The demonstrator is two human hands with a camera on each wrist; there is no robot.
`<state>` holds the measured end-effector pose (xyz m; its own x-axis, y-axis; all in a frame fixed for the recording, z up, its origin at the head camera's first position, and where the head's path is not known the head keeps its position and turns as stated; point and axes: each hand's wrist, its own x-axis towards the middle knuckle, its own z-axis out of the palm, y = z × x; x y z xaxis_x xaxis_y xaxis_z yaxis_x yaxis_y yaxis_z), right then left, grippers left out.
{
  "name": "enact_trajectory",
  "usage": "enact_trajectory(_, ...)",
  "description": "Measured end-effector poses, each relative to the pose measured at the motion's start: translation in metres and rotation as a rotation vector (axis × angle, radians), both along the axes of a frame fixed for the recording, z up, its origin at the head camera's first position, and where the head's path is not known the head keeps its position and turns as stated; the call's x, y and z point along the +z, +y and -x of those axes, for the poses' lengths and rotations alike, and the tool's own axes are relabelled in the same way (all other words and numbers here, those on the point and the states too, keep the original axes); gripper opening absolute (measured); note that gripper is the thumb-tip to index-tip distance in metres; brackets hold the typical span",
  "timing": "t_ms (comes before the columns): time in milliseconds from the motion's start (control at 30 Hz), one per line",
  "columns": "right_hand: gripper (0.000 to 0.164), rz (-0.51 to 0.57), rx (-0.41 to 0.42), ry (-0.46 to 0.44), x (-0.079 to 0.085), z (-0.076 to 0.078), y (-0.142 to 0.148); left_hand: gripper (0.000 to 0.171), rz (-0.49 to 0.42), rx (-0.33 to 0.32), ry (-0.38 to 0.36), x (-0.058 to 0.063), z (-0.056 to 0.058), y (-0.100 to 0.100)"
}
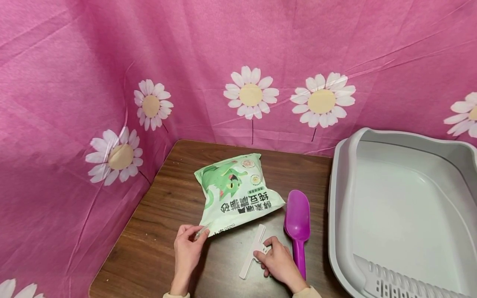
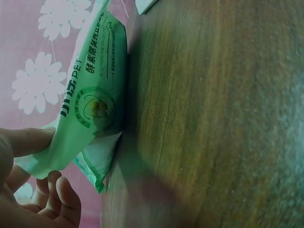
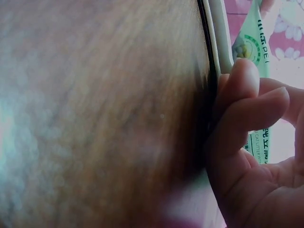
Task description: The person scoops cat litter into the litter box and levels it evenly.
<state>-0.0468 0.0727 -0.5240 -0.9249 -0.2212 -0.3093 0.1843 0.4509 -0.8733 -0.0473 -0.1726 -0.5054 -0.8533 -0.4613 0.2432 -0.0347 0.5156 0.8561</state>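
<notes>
A pale green and white bag of cat litter (image 1: 238, 182) lies on the table, its printed lettering upside down in the head view. My left hand (image 1: 188, 250) pinches the bag's near left corner between thumb and fingers. In the left wrist view that corner of the bag (image 2: 71, 137) is lifted off the wood. A long white bag clip (image 1: 252, 253) lies at a slant in front of the bag, and my right hand (image 1: 278, 261) grips its handle. Bent fingers (image 3: 237, 118) hide most of the clip in the right wrist view.
To the right of the bag lies a purple scoop (image 1: 298, 217), handle toward me. A large grey litter box (image 1: 340, 207) fills the right side of the brown wooden table (image 1: 149, 231). Pink cloth (image 1: 201, 49) with daisies hangs behind and along the left.
</notes>
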Motion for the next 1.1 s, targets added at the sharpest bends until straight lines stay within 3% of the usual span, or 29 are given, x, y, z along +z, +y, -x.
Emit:
enact_trajectory(200, 0.036, -0.007, 0.002, 0.011, -0.001, 0.000, 0.000, 0.014, 0.058, -0.011, 0.040, -0.001, 0.000, 0.001)
enact_trajectory(533, 0.036, -0.007, 0.007, 0.012, -0.001, 0.000, 0.001, 0.016, 0.111, -0.035, 0.015, 0.002, 0.001, 0.001)
enact_trajectory(867, 0.035, -0.013, 0.003, 0.012, 0.002, 0.000, 0.000, 0.019, 0.279, -0.078, 0.058, 0.009, 0.003, 0.006)
enact_trajectory(1100, 0.032, -0.101, -0.016, 0.069, 0.006, -0.001, -0.002, 0.015, 0.402, -0.131, 0.069, 0.013, 0.007, 0.013)
